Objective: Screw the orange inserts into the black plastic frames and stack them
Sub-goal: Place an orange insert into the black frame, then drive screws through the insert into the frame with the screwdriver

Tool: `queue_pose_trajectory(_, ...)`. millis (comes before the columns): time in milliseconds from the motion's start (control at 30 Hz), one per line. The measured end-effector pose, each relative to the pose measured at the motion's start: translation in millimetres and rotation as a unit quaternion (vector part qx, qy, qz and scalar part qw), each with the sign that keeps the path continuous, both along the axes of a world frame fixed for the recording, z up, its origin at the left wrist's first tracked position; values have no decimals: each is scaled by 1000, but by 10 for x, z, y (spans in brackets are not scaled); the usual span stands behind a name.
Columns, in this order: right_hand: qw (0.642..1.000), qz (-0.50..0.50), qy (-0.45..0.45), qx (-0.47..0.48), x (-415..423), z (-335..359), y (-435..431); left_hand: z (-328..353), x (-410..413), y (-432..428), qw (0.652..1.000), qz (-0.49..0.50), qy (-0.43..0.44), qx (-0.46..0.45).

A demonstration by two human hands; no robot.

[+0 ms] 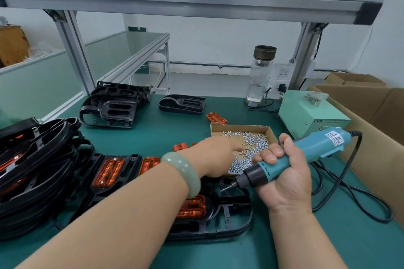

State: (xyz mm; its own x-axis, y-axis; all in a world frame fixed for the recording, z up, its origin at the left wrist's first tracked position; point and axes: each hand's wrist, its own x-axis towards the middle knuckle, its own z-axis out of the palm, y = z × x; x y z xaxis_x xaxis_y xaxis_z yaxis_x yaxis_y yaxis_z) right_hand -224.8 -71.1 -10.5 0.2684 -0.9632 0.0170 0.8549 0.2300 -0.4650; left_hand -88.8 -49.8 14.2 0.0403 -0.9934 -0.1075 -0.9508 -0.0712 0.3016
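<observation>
My left hand (215,156) reaches into the cardboard tray (238,128) of small silver screws (251,148), its fingertips down among them; whether it pinches one is hidden. My right hand (282,172) grips a teal electric screwdriver (306,155), bit pointing left above a black frame (229,218) holding an orange insert (192,206). A second black frame (122,166) with an orange insert (108,172) lies to the left. Loose orange inserts (149,165) lie near my left wrist.
A tall stack of black frames (37,166) fills the left edge. More black frames (113,107) sit at the back, another (182,105) mid-table, one orange insert (216,118) behind the tray. A glass bottle (261,74), a green power box (310,111) and cardboard boxes (371,111) stand right.
</observation>
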Motion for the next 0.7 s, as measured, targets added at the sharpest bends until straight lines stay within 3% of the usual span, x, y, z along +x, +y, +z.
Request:
queue_pose_trajectory(100,1000,2,1,3,8,-3,-13,-54,-79,-118,995,13,-86,48)
queue_pose_trajectory(233,1000,4,-2,1,10,-10,-24,-72,-65,-149,995,21,-88,-42)
queue_pose_trajectory(367,1000,1,-4,-4,9,-15,-37,-86,-8,-129,992,53,53,-104)
queue_pose_trajectory(500,1000,2,-4,-8,7,-11,-33,-45,52,-88,961,90,189,-180)
queue_pose_trajectory(600,1000,2,-1,-9,13,-14,-31,31,95,10,911,145,308,-231)
queue_pose_trajectory(700,1000,1,-3,-10,17,-8,-24,124,165,189,823,197,463,-263)
